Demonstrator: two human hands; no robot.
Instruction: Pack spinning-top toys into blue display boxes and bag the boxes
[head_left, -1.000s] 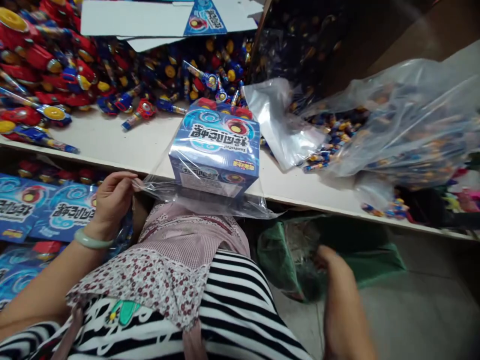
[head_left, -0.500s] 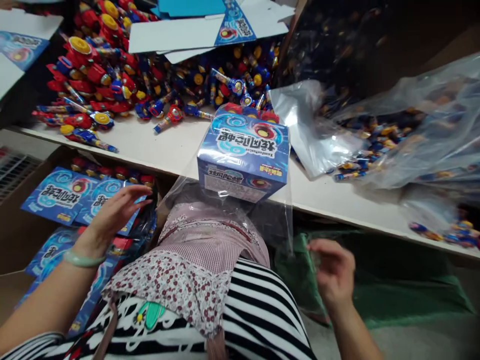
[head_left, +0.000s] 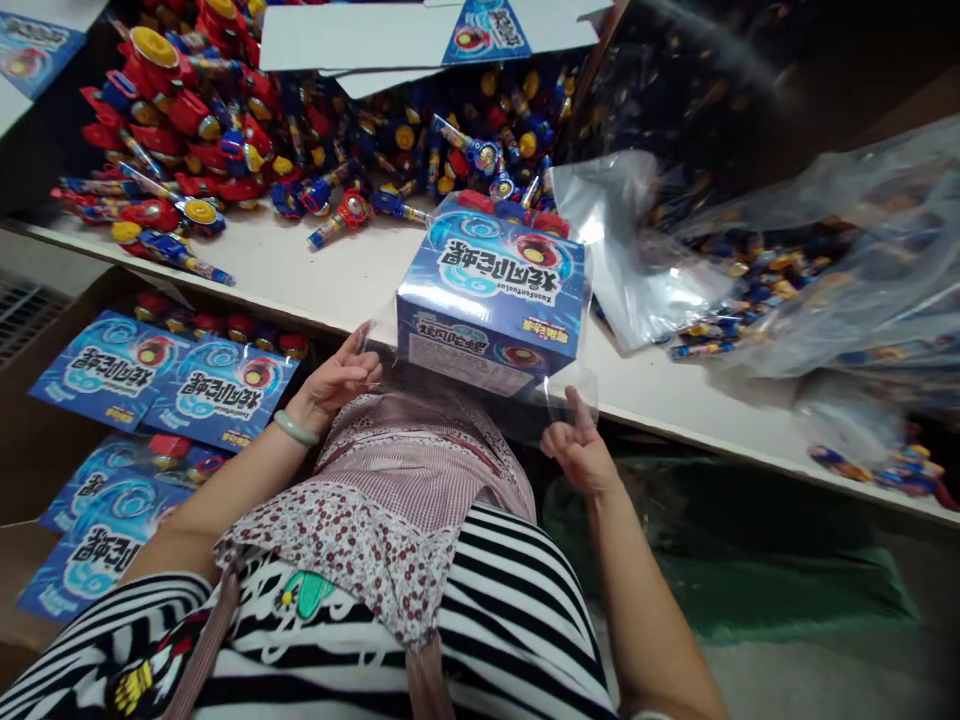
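Observation:
A blue printed toy box (head_left: 491, 300) stands at the front edge of the white table (head_left: 300, 275), inside a clear plastic bag (head_left: 570, 385) whose open mouth hangs toward me. My left hand (head_left: 337, 380), with a green bangle on the wrist, pinches the bag's left edge beside the box. On the other side, my right hand (head_left: 577, 450) pinches the bag's right edge just below the box's near corner. Both hands are closed on the film.
Red, blue and yellow toys (head_left: 225, 140) are heaped across the back of the table under flat white cardboard (head_left: 360, 40). Large clear bags of toys (head_left: 810, 260) lie at right. A carton of blue packs (head_left: 150, 390) sits below left, a green bag (head_left: 750, 570) below right.
Both hands have risen to the bag's mouth and closed on its edges; half a second ago they were open and apart from it. The right hand came up from the green bag.

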